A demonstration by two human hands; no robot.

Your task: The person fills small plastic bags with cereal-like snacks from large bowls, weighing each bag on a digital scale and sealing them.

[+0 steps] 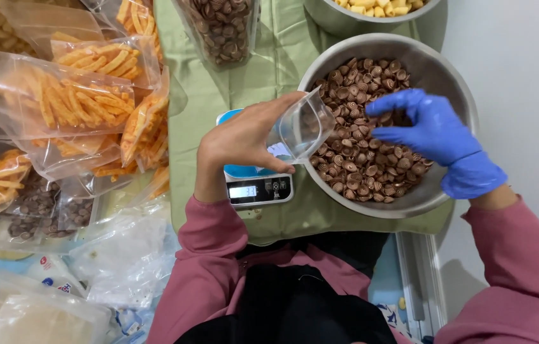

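A clear plastic pouch (pixel 302 127) is held open and tilted over the near rim of a large steel bowl (pixel 451 83), its mouth facing the heap of small brown swirl-patterned snacks (pixel 361 162) that fills the bowl. The person's bare left hand (pixel 244 137) pinches the pouch by its near edge, thumb below and fingers wrapped over the top, keeping the opening spread; the pouch looks empty, though glare on the plastic makes that hard to be sure of. The right hand (pixel 432 130), in a blue glove, hovers just over the snacks with its fingers curled downward and loosely spread, touching or nearly touching the top of the heap, and it does not clearly hold anything. Judging from this, the step in hand is the start of filling: gathering a handful to drop into the pouch. The next move would call for closing the gloved fingers on a scoop of pieces and carrying them to the pouch mouth without spilling over the rim. Just below the left hand sits a small digital kitchen scale (pixel 260 190) on a green cloth (pixel 282 57). To the left lie filled bags of orange stick snacks (pixel 65 102), and a second bowl of yellow pieces (pixel 377 7) stands beyond.
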